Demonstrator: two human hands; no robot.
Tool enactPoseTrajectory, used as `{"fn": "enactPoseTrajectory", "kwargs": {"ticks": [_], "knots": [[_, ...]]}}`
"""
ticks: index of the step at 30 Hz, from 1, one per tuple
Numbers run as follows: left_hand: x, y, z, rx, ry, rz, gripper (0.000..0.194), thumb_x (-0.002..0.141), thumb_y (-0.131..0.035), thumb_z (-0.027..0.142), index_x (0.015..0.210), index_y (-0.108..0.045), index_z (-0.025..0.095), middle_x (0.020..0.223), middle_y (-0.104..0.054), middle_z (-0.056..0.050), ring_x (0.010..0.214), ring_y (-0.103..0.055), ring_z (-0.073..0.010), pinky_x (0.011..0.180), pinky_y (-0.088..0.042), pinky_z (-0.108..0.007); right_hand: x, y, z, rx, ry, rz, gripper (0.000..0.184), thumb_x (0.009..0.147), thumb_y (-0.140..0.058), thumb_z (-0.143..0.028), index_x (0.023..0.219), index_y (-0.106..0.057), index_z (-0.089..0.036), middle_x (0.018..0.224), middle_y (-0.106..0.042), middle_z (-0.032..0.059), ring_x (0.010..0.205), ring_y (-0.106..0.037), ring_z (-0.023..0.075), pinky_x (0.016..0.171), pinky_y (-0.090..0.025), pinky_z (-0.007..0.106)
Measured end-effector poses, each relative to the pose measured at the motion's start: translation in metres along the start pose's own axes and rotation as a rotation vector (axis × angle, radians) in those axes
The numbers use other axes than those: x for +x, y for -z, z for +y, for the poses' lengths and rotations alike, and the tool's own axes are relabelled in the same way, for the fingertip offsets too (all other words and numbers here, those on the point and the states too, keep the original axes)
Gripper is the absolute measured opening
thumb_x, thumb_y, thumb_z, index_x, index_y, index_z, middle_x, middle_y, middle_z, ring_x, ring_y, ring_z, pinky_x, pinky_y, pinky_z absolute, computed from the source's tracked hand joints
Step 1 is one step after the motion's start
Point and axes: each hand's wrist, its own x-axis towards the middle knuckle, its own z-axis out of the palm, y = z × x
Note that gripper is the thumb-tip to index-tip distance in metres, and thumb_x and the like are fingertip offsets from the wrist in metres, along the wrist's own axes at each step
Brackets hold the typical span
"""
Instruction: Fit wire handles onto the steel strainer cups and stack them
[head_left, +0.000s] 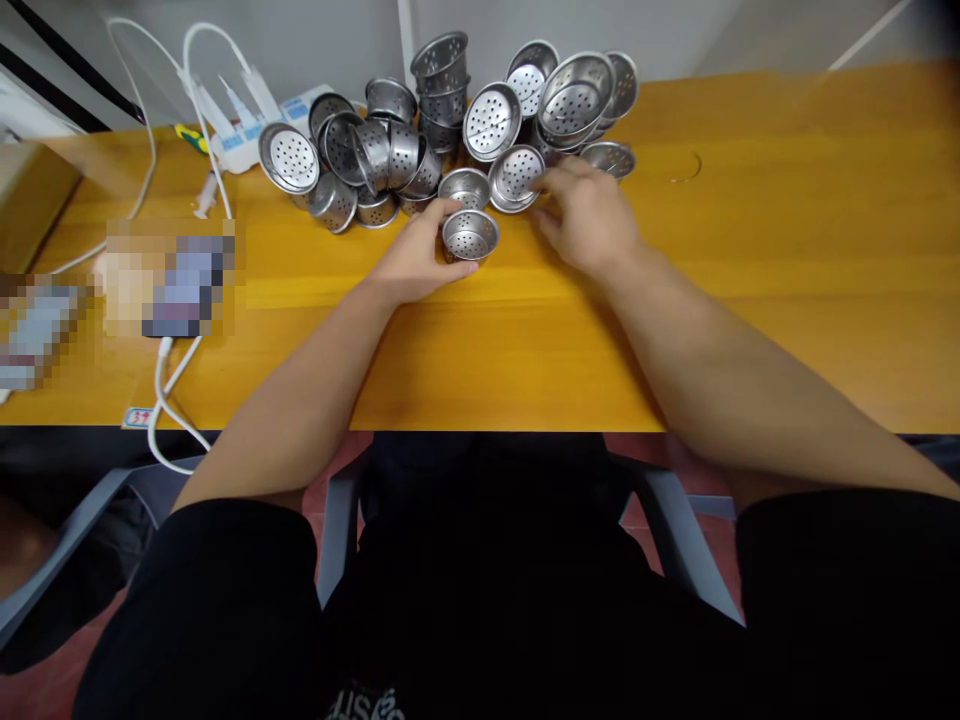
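My left hand (420,255) is closed around a small perforated metal strainer cup (470,235), thumb at its near side and fingers behind. The cup stands upright with its open mouth up. Just behind it is another strainer cup (464,188). My right hand (589,212) is curled at the right rim of a tilted strainer cup (517,175), with fingertips on the rim and the thumb lower down. Part of that grip is hidden by the hand. A larger strainer cup (576,98) and a stack of cups (441,80) are behind the hands.
More strainer cups (345,150) lie heaped to the left on the wooden table (487,350). A white power strip (247,145) with cables is beside them. A phone (187,285) lies at left, blurred. A thin curved strand (694,168) rests on the right.
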Motion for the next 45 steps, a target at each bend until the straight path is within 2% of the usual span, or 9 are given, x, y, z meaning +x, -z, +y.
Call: {"fn": "enactPoseTrajectory", "kwargs": {"ticks": [4,8,12,16,21,26,32,40,45], "knots": [[-0.005,0.004,0.013,0.063,0.032,-0.041,0.138,0.077,-0.074,0.119,0.179,-0.053,0.028,0.193,-0.068,-0.012,0.173,-0.065,-0.0381,0.154,-0.052,-0.070,0.002,0.007,-0.004,0.077,-0.025,0.017,0.047,0.111,-0.087,-0.083,0.111,-0.073,-0.039,0.128,-0.084,0.0110,0.139,-0.062,0.0420,0.137,-0.046,0.069],[-0.013,0.009,0.030,0.122,0.044,-0.075,0.120,0.095,-0.061,0.106,0.190,-0.039,0.036,0.186,-0.073,-0.002,0.183,-0.051,-0.0373,0.160,-0.037,-0.072,-0.001,0.023,-0.023,0.036,-0.050,-0.003,0.052,0.109,-0.084,-0.089,0.107,-0.074,-0.037,0.129,-0.085,0.0130,0.130,-0.068,0.0420,0.131,-0.053,0.071],[-0.010,0.008,0.030,0.131,-0.015,0.089,0.108,0.089,-0.081,0.098,0.172,-0.061,0.033,0.169,-0.076,-0.012,0.162,-0.066,-0.0424,0.147,-0.053,-0.072,-0.011,0.035,-0.055,0.100,0.010,0.030,0.045,0.108,-0.087,-0.088,0.109,-0.078,-0.044,0.130,-0.086,0.0100,0.122,-0.073,0.0420,0.124,-0.059,0.070],[-0.004,0.005,0.031,0.086,-0.153,0.156,0.117,0.081,-0.102,0.063,0.182,-0.052,0.034,0.189,-0.061,-0.018,0.171,-0.066,-0.0511,0.146,-0.059,-0.075,-0.020,0.034,-0.081,0.157,0.126,-0.005,0.041,0.111,-0.086,-0.084,0.117,-0.085,-0.043,0.130,-0.086,0.0139,0.121,-0.076,0.0441,0.127,-0.059,0.076],[-0.007,0.007,0.047,0.065,-0.189,0.171,0.104,0.099,-0.100,0.058,0.189,-0.049,0.045,0.192,-0.064,-0.011,0.193,-0.049,-0.0468,0.162,-0.048,-0.072,-0.024,0.027,-0.091,0.222,0.151,-0.063,0.048,0.104,-0.094,-0.086,0.126,-0.089,-0.043,0.137,-0.088,0.0116,0.133,-0.081,0.0491,0.131,-0.063,0.079],[-0.010,0.005,0.050,0.145,-0.219,0.177,0.099,0.100,-0.102,0.058,0.187,-0.055,0.047,0.187,-0.066,-0.013,0.185,-0.057,-0.0481,0.159,-0.051,-0.073,-0.031,0.018,-0.104,0.191,0.165,-0.010,0.049,0.105,-0.099,-0.072,0.145,-0.091,-0.046,0.159,-0.082,0.0124,0.165,-0.067,0.0557,0.142,-0.059,0.084],[-0.006,0.000,0.049,0.178,-0.272,0.197,0.088,0.098,-0.097,0.049,0.179,-0.062,0.044,0.186,-0.064,-0.013,0.182,-0.060,-0.0473,0.159,-0.051,-0.073,-0.036,-0.007,-0.112,0.192,0.180,-0.021,0.021,0.115,-0.092,-0.057,0.131,-0.093,-0.042,0.168,-0.073,0.0116,0.172,-0.061,0.0518,0.150,-0.049,0.087],[-0.010,0.003,0.052,0.099,-0.200,0.148,0.095,0.102,-0.097,0.053,0.185,-0.052,0.042,0.188,-0.068,-0.013,0.181,-0.064,-0.0456,0.158,-0.054,-0.071,-0.030,0.005,-0.104,0.220,0.090,0.082,0.043,0.116,-0.087,-0.079,0.142,-0.086,-0.046,0.150,-0.080,0.0134,0.153,-0.071,0.0522,0.131,-0.068,0.081],[-0.012,-0.001,0.040,0.036,-0.248,0.118,0.096,0.105,-0.091,0.081,0.180,-0.054,0.035,0.179,-0.072,-0.016,0.167,-0.075,-0.0455,0.149,-0.060,-0.069,-0.032,0.027,-0.107,0.213,0.200,-0.028,0.043,0.118,-0.082,-0.079,0.143,-0.087,-0.044,0.151,-0.084,0.0119,0.138,-0.081,0.0494,0.130,-0.068,0.079]]}}
